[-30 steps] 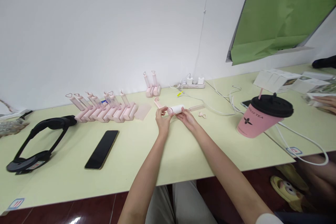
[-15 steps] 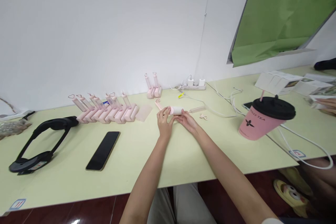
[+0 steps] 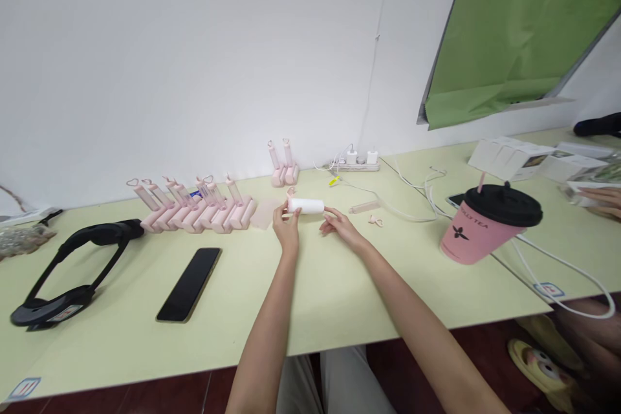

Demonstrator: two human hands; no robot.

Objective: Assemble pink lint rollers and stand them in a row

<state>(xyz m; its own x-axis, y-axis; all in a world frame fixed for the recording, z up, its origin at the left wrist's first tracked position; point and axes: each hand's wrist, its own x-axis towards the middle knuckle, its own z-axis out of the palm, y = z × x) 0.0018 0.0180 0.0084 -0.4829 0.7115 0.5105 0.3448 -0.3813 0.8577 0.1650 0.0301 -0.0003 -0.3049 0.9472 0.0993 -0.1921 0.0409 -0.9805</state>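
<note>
My left hand (image 3: 286,226) grips one end of a small white roller (image 3: 306,207) that has a pink handle behind it, holding it just above the pale green table (image 3: 315,284). My right hand (image 3: 339,226) hovers just right of the roller's other end, fingers loosely curled and holding nothing. A clear pink cover (image 3: 363,207) and a small pink heart-shaped ring (image 3: 375,220) lie on the table to the right of my right hand.
A row of several pink rollers (image 3: 194,207) lies at the back left, two more (image 3: 284,168) stand by the wall. A black phone (image 3: 189,283) and black headset (image 3: 68,272) lie left. A pink lidded cup (image 3: 485,223), cables, power strip (image 3: 356,160), white boxes (image 3: 514,156) and another person's hand (image 3: 601,200) are right.
My left hand has carried the white roller left and slightly up. My right hand has come off it and now sits beside its right end.
</note>
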